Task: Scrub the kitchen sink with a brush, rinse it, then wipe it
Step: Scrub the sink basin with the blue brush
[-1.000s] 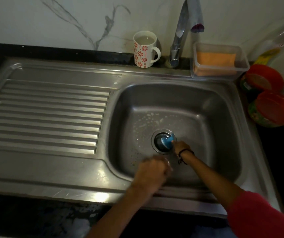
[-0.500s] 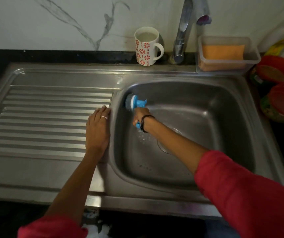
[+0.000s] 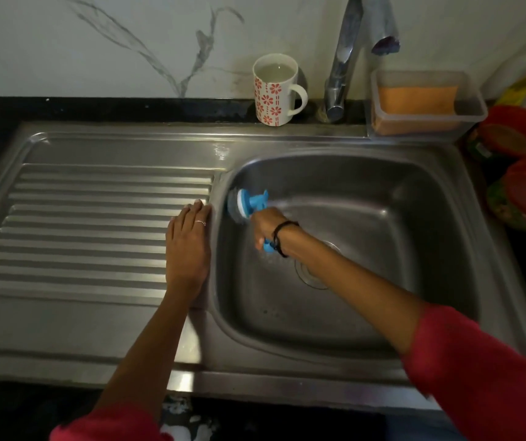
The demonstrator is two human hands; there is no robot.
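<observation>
Down in the steel sink [image 3: 439, 281], the drain [image 3: 314, 275] is half hidden by the right forearm, and the tap [image 3: 339, 68] is cut off at the top edge. Two red-lidded containers [image 3: 525, 173] are clipped by the right edge. A blue brush [image 3: 249, 203] is gripped tightly by the right hand [image 3: 268, 226], fingers wrapped around its handle, its head pressed to the basin's left wall; the bristles are blurred. The left hand [image 3: 188, 246] is laid flat and open on the ribbed drainboard [image 3: 89, 224], holding nothing. One flowered mug [image 3: 274, 90] and one clear tub [image 3: 427, 103] are seen at the back of the dim dark worktop [image 3: 96, 108], under marbled wall.
</observation>
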